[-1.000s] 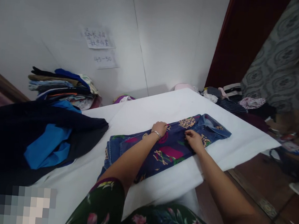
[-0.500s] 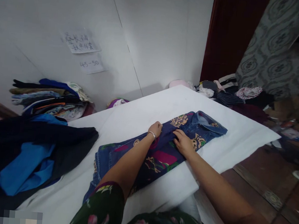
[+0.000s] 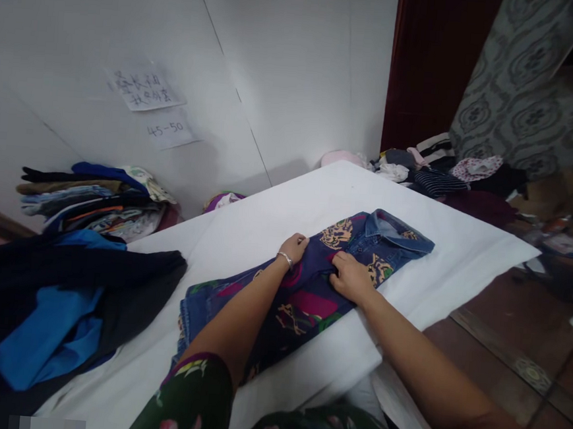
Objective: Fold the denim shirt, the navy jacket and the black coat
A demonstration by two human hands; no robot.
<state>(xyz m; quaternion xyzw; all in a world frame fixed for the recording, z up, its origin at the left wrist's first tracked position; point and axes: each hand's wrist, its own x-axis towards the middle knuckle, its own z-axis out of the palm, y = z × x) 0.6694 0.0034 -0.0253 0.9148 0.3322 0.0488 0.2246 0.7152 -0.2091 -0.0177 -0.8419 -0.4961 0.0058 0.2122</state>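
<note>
A blue denim shirt with pink, tan and green patterns lies folded lengthwise across the white table, its collar pointing to the far right. My left hand, with a silver bracelet at the wrist, has its fingers closed on the cloth along the shirt's far side. On the near side, just below the collar, my right hand is closed too, its curled fingers pinching the fabric. My left forearm covers part of the shirt's lower end.
Dark garments with a bright blue piece lie on the table's left. Behind them rises a stack of folded clothes by the wall. More loose clothes lie beyond the white table's far right edge. Paper notes hang on the wall.
My right hand's fingers have curled from lying spread on the shirt into a pinch on the cloth. My left hand has barely moved. The view has shifted slightly.
</note>
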